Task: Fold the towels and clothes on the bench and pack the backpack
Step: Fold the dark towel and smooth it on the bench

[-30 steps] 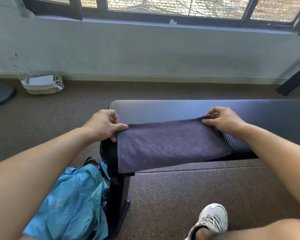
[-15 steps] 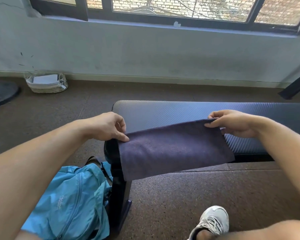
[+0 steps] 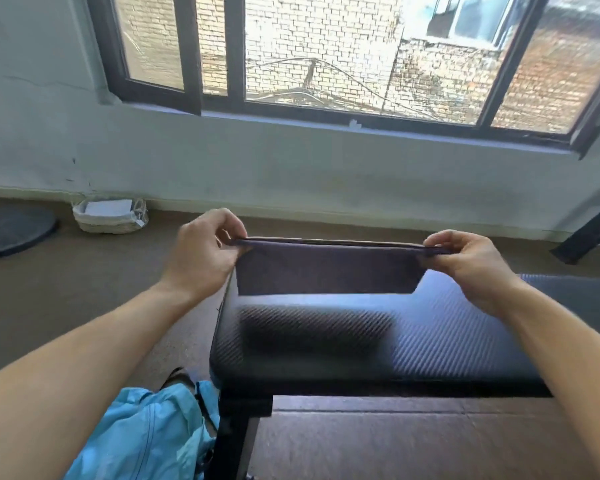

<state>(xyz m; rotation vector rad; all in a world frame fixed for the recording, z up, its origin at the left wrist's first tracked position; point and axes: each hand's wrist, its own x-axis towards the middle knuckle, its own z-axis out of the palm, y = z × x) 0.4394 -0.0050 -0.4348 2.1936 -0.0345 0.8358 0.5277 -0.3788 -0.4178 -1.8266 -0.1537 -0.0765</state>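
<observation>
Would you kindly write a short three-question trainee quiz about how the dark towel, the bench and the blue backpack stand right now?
1. True or false: the dark towel lies flat on the bench.
2. Which holds the towel? A. left hand only B. right hand only C. both
3. Fill in: the blue backpack sits on the ____ beside the bench's left end.

Key: 1 false, it hangs from its top edge, stretched between both hands, above the pad. 2 C. 3 floor.

A gym room: padded workout bench (image 3: 430, 341), rubber floor (image 3: 66, 306).
</observation>
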